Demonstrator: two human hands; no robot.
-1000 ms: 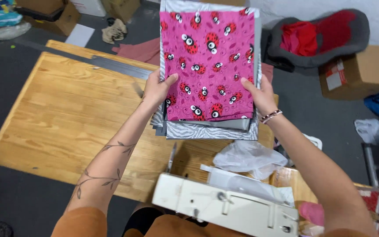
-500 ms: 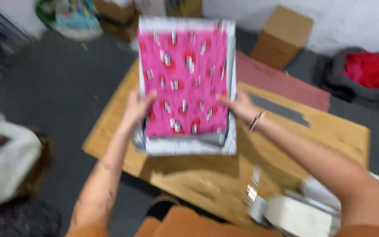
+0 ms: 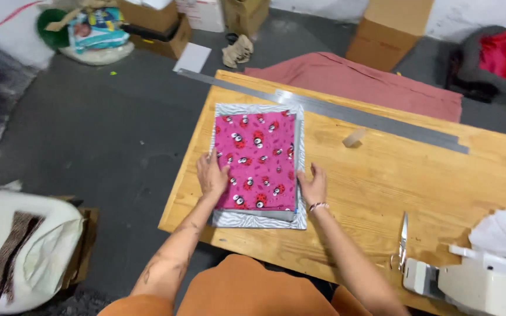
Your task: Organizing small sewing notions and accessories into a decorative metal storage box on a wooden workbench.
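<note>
The stack of folded fabrics [image 3: 258, 165], held up before, now lies on the worktop [image 3: 382, 175]; left hand [image 3: 212, 175] and right hand [image 3: 313, 184] press flat, seemingly open, on its edges.

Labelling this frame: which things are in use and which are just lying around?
In use:
- pink ladybird-print fabric, top of stack
- zebra-print fabric beneath it
- left hand and right hand, flat on the stack's sides

Lying about:
- long metal ruler
- scissors
- sewing machine
- cardboard boxes

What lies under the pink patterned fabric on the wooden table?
Under the pink fabric lies a grey zebra-print piece, its edges showing all round, with thin layers between at the right edge. How many layers cannot be seen; the table is underneath.
</note>
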